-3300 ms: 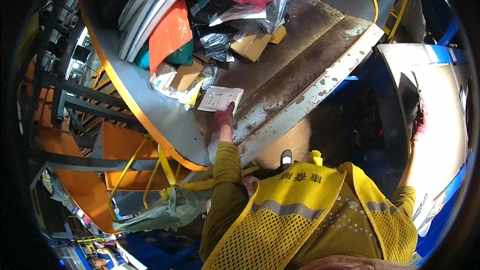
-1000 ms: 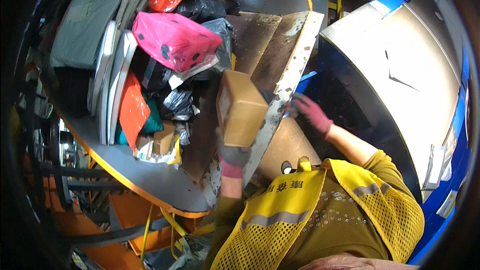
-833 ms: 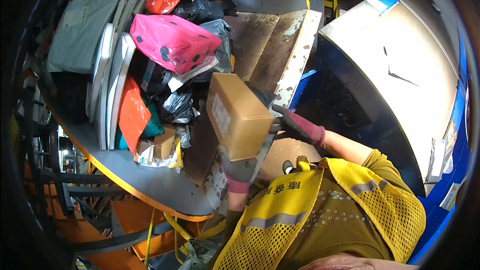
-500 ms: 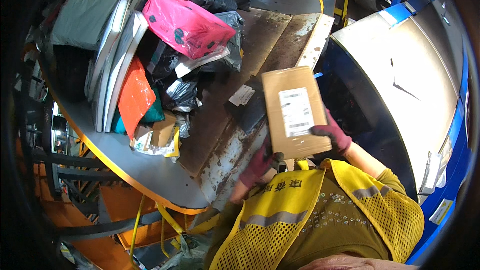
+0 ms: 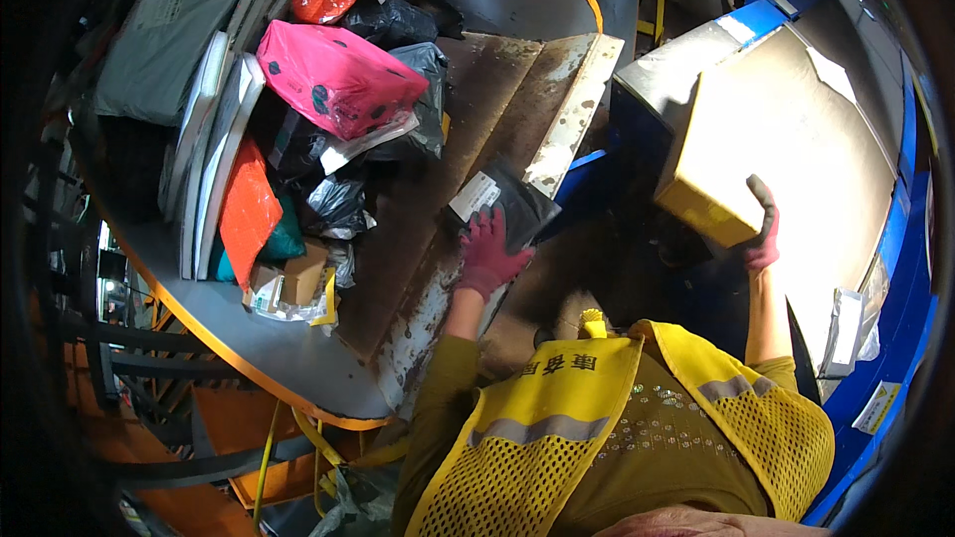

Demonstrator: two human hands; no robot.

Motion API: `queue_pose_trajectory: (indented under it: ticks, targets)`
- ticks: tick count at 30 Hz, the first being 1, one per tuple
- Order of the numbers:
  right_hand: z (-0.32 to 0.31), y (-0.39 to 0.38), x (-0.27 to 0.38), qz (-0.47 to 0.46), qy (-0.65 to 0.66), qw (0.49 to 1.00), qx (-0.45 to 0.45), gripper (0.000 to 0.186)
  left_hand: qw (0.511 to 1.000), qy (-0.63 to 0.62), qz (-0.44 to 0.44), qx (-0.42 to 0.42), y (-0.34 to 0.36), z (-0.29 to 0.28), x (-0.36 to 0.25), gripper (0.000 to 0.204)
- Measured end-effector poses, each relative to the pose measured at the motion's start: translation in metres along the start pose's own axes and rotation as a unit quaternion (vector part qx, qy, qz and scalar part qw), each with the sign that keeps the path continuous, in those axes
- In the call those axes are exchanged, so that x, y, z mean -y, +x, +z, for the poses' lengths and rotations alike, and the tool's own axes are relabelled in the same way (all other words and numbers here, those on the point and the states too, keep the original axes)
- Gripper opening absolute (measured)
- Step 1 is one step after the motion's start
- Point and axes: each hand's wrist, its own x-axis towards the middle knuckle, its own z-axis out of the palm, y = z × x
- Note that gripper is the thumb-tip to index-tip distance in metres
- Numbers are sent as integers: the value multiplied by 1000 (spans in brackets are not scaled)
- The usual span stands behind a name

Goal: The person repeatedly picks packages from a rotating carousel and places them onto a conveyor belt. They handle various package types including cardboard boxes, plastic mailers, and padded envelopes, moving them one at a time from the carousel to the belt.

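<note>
One gloved left hand (image 5: 487, 257) lies splayed across a black packet (image 5: 522, 204) on a rusty ledge (image 5: 569, 139) (perhaps steadying it); the right hand (image 5: 764, 234) touches a carton (image 5: 708, 204) by the pale counter (image 5: 831, 209), grip unclear.

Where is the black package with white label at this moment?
In the head view, the black package lies near the centre, on the worn metal lip, with the left hand over it.

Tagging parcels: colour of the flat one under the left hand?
Black parcel, white label; head view.
</note>
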Motion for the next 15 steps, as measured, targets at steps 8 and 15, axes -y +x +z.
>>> queue_pose_trajectory:
  ticks: [8, 15]
  targets:
    - [-138, 131, -17, 17, 68, 986, -153, 41, 916, -198, 118, -329, -44, -6, 0, 54]
    - [-19, 108, 21, -109, -271, 937, -190, 40, 842, -204, 198, -458, -39, -41, -16, 44]
